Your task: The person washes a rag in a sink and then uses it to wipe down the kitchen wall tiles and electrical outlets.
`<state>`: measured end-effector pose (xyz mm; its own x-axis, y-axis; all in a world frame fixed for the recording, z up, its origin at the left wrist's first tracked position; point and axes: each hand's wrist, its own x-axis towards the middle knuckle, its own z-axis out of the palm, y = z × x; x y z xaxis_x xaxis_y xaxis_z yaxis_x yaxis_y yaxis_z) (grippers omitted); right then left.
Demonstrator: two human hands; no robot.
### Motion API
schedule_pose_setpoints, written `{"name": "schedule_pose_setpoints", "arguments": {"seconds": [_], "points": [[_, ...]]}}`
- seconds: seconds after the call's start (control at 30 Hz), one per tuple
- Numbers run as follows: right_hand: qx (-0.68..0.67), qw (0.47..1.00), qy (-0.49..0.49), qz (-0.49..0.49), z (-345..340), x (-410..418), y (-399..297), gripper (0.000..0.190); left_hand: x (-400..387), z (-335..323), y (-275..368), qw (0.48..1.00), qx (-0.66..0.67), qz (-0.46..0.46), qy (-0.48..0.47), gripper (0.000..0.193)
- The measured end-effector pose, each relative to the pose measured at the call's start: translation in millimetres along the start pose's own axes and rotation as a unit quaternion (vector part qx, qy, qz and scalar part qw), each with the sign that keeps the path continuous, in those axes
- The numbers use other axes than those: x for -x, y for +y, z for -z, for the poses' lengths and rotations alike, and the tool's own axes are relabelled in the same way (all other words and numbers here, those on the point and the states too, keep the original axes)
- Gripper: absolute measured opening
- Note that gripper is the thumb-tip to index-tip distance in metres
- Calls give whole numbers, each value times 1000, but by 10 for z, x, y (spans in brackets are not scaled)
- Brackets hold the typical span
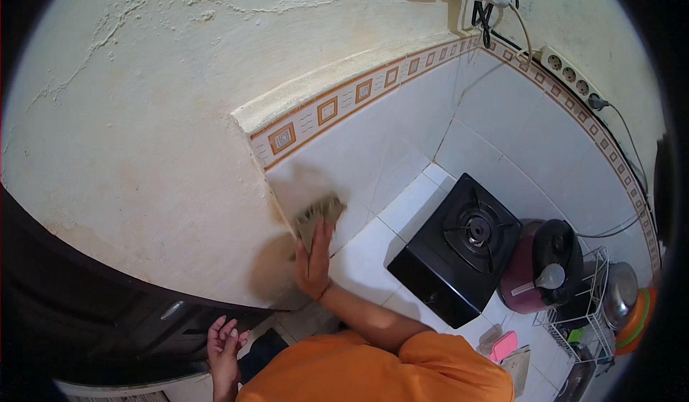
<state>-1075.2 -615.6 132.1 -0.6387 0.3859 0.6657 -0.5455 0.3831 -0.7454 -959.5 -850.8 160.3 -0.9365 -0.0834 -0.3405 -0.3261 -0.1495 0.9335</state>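
Note:
A crumpled greenish-brown cloth (pixel 317 216) is pressed flat against the white wall tiles (pixel 350 170) by my right hand (pixel 315 256), near the left edge of the tiling. The fingers lie over the cloth and point up the wall. My left hand (pixel 225 345) hangs at the lower left with its fingers loosely curled and apart, holding nothing, close to a dark wooden door (pixel 124 316). Above the cloth runs a tile border (pixel 327 111) with orange-brown squares.
A black single-burner gas stove (pixel 455 251) stands on the white tiled counter (pixel 358 262). Right of it are a maroon rice cooker (pixel 519 273), a wire dish rack (pixel 584 316) and a pink sponge or block (pixel 504 346). Cables and a power strip (pixel 570 73) hang on the wall.

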Motion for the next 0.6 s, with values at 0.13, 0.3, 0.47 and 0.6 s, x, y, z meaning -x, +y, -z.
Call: {"name": "schedule_pose_setpoints", "arguments": {"seconds": [0.13, 0.3, 0.47, 0.6], "points": [[31, 982, 4, -189, 56, 687, 461, 63, 89, 109, 11, 1000, 8, 7, 29, 39], [-70, 964, 178, -186, 132, -134, 315, 59, 86, 308, -126, 999, -20, 22, 31, 38], [121, 982, 120, 84, 167, -999, -458, 51, 84, 305, -76, 998, -20, 52, 27, 40], [57, 982, 173, -54, 88, -436, 157, 52, 8, 329, -93, 999, -10, 45, 13, 39]]}}
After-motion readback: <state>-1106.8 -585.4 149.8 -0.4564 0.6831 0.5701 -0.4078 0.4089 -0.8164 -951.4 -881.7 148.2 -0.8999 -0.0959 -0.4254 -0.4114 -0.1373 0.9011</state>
